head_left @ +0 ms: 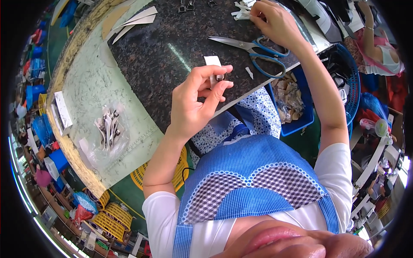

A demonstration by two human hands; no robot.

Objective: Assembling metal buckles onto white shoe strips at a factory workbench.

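My left hand [189, 94] is closed over the dark stone slab [150, 56], pinching a short white strip [211, 60] with a small dark metal buckle [220, 77] between thumb and fingers. At the far right of the slab, my right hand [277, 26] reaches to a pile of white strips [241, 10]. Its fingers are curled together at the pile's edge, and what they grip is hidden. Blue-handled scissors [254, 49] lie between the two hands, blades pointing left. A small white scrap [249, 72] rests near them.
Several dark buckles [187, 6] sit at the slab's far edge, and pale strips [137, 21] at its far left. A clear bag of strap pieces [109, 129] lies on the left table. Below the right edge stands a blue bin [297, 125] of scraps. Another person [378, 51] is at right.
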